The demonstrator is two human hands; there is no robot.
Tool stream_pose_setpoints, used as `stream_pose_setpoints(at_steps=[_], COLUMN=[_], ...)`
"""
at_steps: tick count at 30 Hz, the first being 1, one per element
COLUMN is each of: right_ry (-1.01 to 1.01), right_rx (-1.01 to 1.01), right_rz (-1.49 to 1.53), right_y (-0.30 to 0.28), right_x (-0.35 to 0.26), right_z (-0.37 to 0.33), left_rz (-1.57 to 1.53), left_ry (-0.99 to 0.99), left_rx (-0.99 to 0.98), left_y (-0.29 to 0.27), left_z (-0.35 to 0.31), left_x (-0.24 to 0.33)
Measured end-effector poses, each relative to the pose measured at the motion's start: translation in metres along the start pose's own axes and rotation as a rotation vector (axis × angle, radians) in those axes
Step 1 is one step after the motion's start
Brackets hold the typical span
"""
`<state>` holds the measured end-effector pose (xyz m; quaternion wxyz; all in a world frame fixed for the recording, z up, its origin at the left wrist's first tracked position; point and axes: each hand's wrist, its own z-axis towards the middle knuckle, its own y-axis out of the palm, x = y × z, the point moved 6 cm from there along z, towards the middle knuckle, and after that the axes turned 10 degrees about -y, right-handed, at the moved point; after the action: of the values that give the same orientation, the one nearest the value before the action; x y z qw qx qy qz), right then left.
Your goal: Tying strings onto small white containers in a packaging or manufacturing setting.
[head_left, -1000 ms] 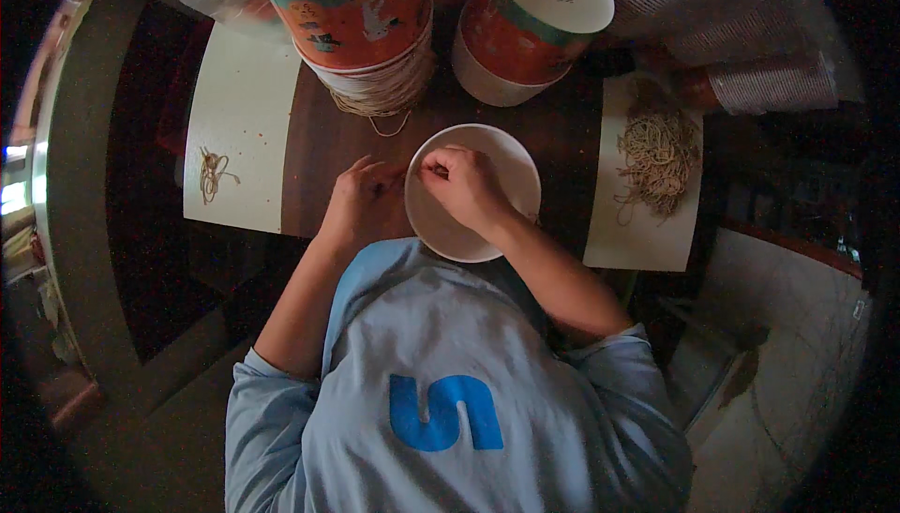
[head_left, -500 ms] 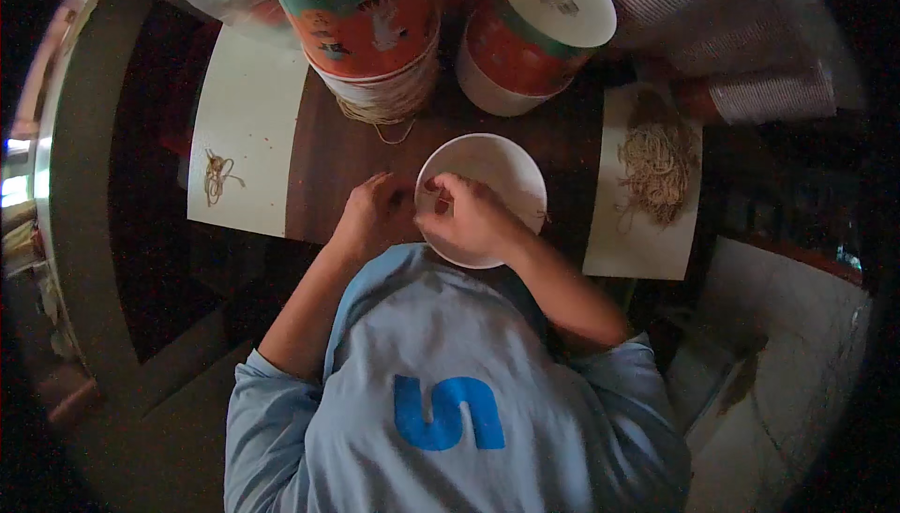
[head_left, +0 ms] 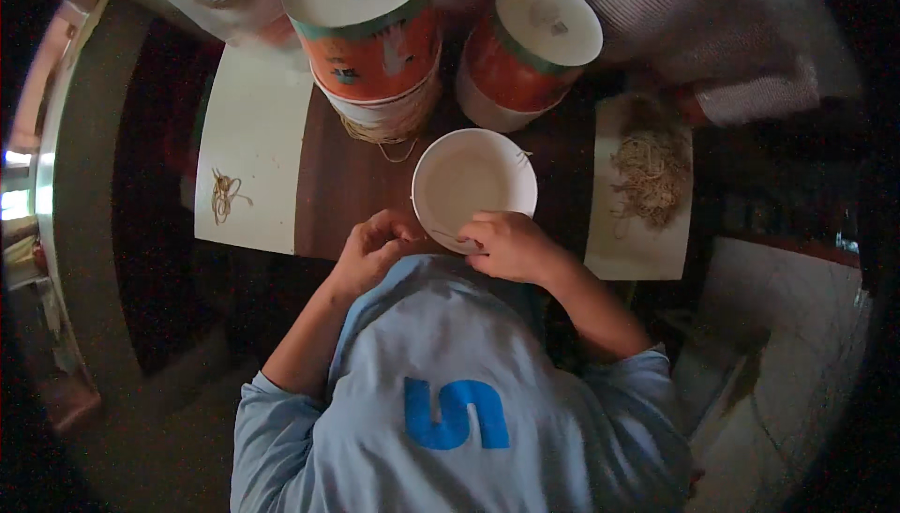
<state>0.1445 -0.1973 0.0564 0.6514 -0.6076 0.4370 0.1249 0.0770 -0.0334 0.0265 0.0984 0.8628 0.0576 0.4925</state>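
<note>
One tub (head_left: 473, 180), white, standing mouth up at the near edge of the table (head_left: 342, 189). Right hand (head_left: 508, 246): at the near rim, fingers closed on what looks like a thin strand (head_left: 446, 234). Left hand (head_left: 375, 252): just left of the tub, fingers curled; we cannot tell whether it grips anything. One pale cord end (head_left: 526, 154) juts from the far right rim. Step in hand, as we judge it: working the strand at the tub's rim. The next move calls, we think, for a firm pinch and a steady tub. Edges: the near one runs close under both hands, so we would guard against tipping the tub toward the shirt (head_left: 441, 344). Room: dark table shows left of the tub, between it and the pale left board (head_left: 253, 128) with its small cord coil (head_left: 223, 196); a narrower strip lies right, before the cord heap (head_left: 652, 175). Beyond, two patterned stacks (head_left: 366, 58) limit forward reach.
</note>
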Motion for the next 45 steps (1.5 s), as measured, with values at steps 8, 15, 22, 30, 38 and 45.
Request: stream_pose_setpoints(at_steps=[8, 15, 22, 30, 38, 45], right_ry=[0.036, -0.073, -0.086, 0.01, 0.124, 0.042], right_rx=[0.122, 0.169, 0.108, 0.175, 0.52, 0.492], right_rz=[0.026, 0.079, 0.302, 0.365, -0.082, -0.067], right_y=[-0.026, -0.037, -0.022, -0.009, -0.024, 0.012], right_x=[-0.006, 0.005, 0.021, 0.042, 0.013, 0.006], right_z=[0.011, 0.027, 0.048, 0.052, 0.012, 0.019], left_rz=[-0.291, -0.228, -0.256, -0.1, -0.238, -0.304], left_ry=[-0.1, -0.176, -0.217, -0.248, -0.311, -0.26], left_rx=[-0.151, 0.017, -0.057, -0.147, -0.133, -0.211], left_y=[0.004, 0.009, 0.016, 0.023, 0.01, 0.008], left_z=[0.018, 0.044, 0.052, 0.055, 0.052, 0.049], left_x=[-0.006, -0.026, -0.024, -0.018, -0.031, -0.03])
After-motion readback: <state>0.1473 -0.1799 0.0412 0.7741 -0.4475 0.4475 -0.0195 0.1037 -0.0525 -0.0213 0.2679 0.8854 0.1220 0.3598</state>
